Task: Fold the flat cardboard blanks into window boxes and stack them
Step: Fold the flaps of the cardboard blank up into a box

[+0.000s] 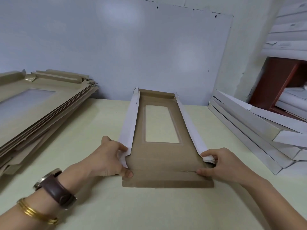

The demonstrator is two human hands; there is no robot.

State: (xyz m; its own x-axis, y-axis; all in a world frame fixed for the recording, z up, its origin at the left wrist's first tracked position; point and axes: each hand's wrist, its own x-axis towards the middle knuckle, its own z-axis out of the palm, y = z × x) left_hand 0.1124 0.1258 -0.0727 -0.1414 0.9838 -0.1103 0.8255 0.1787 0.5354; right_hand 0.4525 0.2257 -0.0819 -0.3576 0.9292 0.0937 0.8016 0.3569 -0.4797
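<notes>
while the brown cardboard blank with a rectangular window (166, 156) lies at the middle of the pale cream table (103, 130), we have bare tabletop on both of its long sides and in front of its near flap, which lies flat. its far end stands just short of the blue-grey wall board (116, 55). to our left the slanted stack of flat brown blanks (41, 113) sits well apart; to our right the leaning stack of white folded boxes (265, 135) lies nearer, with a strip of table between.

both long side flaps stand raised, white faces outward. our left hand (108, 160) curls around the near end of the left flap (128, 123), thumb pressed on the brown panel's corner. our right hand (221, 163) pinches the crumpled white tab at the near end of the right flap (191, 125), thumb on the panel edge.
</notes>
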